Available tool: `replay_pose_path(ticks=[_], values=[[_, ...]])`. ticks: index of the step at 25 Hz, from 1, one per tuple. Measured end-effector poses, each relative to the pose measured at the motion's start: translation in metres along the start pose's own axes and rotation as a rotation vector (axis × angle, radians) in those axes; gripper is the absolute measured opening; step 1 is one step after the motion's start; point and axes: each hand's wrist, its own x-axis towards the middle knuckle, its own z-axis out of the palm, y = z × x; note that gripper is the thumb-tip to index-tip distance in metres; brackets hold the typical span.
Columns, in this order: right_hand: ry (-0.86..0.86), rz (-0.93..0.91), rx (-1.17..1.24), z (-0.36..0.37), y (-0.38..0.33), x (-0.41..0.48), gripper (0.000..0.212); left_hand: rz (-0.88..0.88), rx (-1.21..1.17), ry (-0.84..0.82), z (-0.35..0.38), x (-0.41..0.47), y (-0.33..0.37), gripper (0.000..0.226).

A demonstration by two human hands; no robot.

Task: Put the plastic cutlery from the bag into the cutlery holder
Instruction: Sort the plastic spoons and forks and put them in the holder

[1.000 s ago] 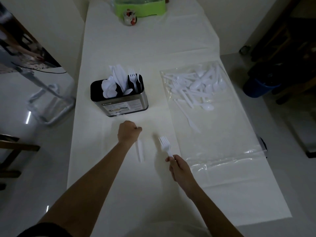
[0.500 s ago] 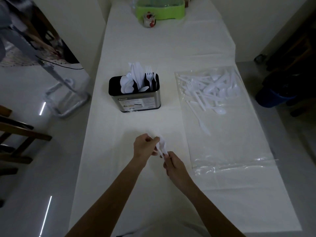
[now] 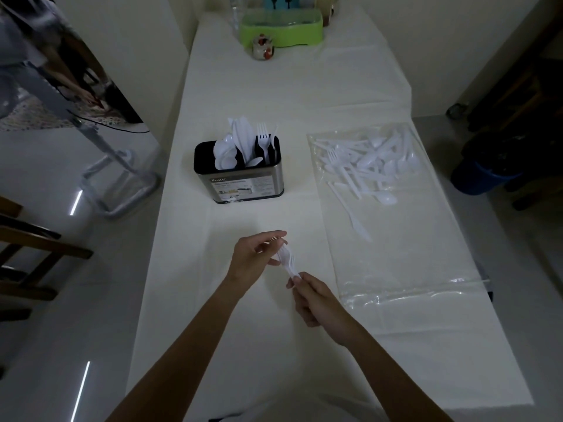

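We have a white plastic fork (image 3: 285, 259) between both hands, raised just above the desk near its middle. The right hand (image 3: 316, 303) pinches the handle end. The left hand (image 3: 249, 263) has thumb and fingers curled in around the tined end. A second piece may lie against the fork, but we cannot tell in this dim light.

The steel oval cutlery holder with a black rim (image 3: 243, 181) stands upright at about 11 o'clock from the fork, well apart from it. It already carries spoons in its left slot, knives in the middle and forks (image 3: 262, 141) on the right.

The clear plastic bag (image 3: 405, 254) lies flat along the desk's right side, from 1 to 3 o'clock of our hands. A loose heap of white cutlery (image 3: 365, 166) sits at its far end, so by our reckoning the task is not yet half done.

We judge the step in hand to be passing or straightening the fork between hands before it goes in. The next move calls for one hand to take it alone, carry it toward 11 o'clock, turn it handle down and lower it into the right-hand slot among the other forks.

The long white-covered desk (image 3: 213, 330) bears a lime-green plastic tray (image 3: 280, 28) and a small jar (image 3: 263, 49) at 12 o'clock.
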Motion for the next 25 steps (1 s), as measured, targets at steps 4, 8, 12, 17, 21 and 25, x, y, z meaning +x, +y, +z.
replay_pose_path(ticks=[4,8,12,17,21,25], values=[[-0.13,0.063,0.129,-0.008,-0.005,-0.006,0.027,0.144,0.159,-0.072,-0.004,0.003,0.0,0.024],[-0.123,0.036,-0.051,-0.011,-0.016,-0.002,0.033,0.25,0.242,-0.073,-0.002,0.005,0.005,0.021],[0.039,-0.04,-0.269,-0.016,-0.031,0.016,0.037,0.264,0.182,-0.109,0.0,0.008,0.014,0.021],[0.063,-0.04,-0.271,-0.024,-0.041,0.034,0.027,0.083,-0.001,-0.066,-0.007,0.013,0.036,0.022],[0.162,-0.145,-0.229,-0.037,-0.081,0.052,0.02,0.195,-0.065,0.508,-0.038,0.033,0.053,0.022],[0.266,-0.414,-0.166,-0.047,-0.167,0.081,0.01,0.141,-0.26,0.668,-0.086,0.077,0.055,0.04]])
